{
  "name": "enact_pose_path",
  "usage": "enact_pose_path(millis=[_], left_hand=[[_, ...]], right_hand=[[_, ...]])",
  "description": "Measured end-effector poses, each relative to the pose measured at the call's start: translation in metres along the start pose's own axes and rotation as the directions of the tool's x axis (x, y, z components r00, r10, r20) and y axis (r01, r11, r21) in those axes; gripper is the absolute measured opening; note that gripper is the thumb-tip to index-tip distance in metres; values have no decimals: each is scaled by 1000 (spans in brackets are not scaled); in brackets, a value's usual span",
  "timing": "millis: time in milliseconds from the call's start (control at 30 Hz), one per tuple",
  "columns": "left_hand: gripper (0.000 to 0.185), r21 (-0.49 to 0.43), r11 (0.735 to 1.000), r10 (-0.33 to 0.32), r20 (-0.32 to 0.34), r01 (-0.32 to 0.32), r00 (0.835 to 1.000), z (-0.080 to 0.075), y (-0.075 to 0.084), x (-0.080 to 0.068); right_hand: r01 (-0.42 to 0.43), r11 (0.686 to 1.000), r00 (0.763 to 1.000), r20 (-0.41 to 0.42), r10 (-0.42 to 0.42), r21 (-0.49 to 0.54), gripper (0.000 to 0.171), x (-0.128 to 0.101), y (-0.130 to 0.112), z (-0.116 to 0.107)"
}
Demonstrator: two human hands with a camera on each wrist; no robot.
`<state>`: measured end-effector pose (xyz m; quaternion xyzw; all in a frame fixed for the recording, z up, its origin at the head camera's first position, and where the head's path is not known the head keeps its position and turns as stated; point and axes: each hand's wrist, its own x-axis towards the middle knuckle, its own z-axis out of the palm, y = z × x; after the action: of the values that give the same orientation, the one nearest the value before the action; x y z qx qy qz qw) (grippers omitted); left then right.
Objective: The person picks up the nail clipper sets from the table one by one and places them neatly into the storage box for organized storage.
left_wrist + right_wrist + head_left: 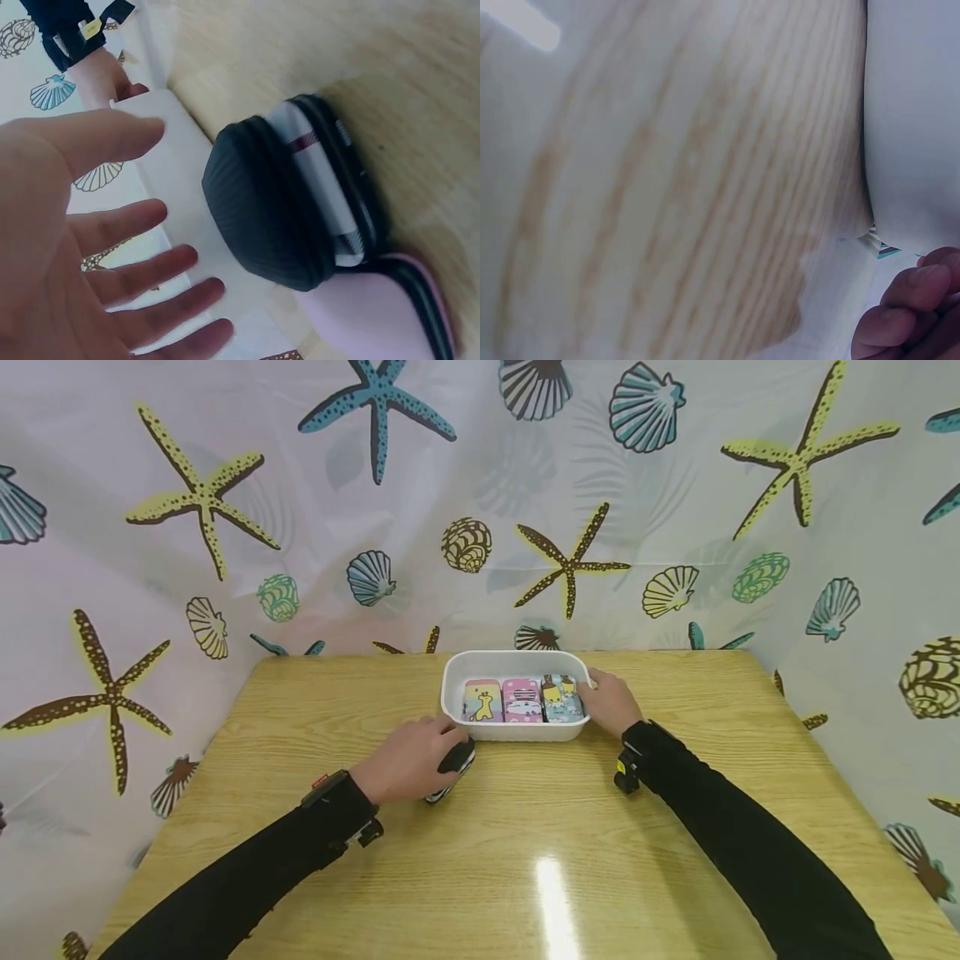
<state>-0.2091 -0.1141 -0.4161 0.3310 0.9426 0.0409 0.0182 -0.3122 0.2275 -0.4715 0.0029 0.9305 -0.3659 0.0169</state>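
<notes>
Centre frame, head view: right hand [609, 700] w/ curled fingers grips the right rim of the white tray [517, 660], prob. steadying it, while left hand [408, 760], fingers loose & spread, rests over black zip case [453, 764] lying on the wooden table [525, 860] just below-left of the tray.

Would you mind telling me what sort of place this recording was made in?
Probably a staged tabletop recording booth rather than a lived-in room. A seashell-and-starfish curtain closes in a light wooden table on three sides, and the table bears only a white tray of patterned tins and a dark case.
</notes>
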Motion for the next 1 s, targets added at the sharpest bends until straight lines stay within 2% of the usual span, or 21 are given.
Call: enact_pose_path(millis=[133, 300, 467, 600, 867, 1000], left_hand=[[60, 28, 1000, -8, 40, 6, 999, 6, 1, -3], [70, 40, 999, -16, 60, 13, 998, 12, 1, -3], [75, 1, 1000, -17, 79, 17, 997, 17, -1, -3], [75, -30, 999, -25, 80, 27, 996, 20, -3, -3], [76, -8, 999, -41, 81, 42, 996, 21, -4, -3], [81, -18, 999, -35, 89, 37, 995, 20, -4, -3]], right_hand=[[-5, 1000, 1000, -4, 5, -3, 56, 0, 0, -1], [2, 1000, 1000, -10, -2, -7, 55, 0, 1, -1], [-2, 1000, 1000, -3, 2, -1, 55, 0, 1, -1], [-8, 1000, 1000, 0, 8, 1, 55, 0, 0, -2], [-6, 1000, 1000, -1, 6, 6, 55, -2, -2, -1], [-6, 1000, 1000, -1, 6, 8, 55, -2, -2, -1]])
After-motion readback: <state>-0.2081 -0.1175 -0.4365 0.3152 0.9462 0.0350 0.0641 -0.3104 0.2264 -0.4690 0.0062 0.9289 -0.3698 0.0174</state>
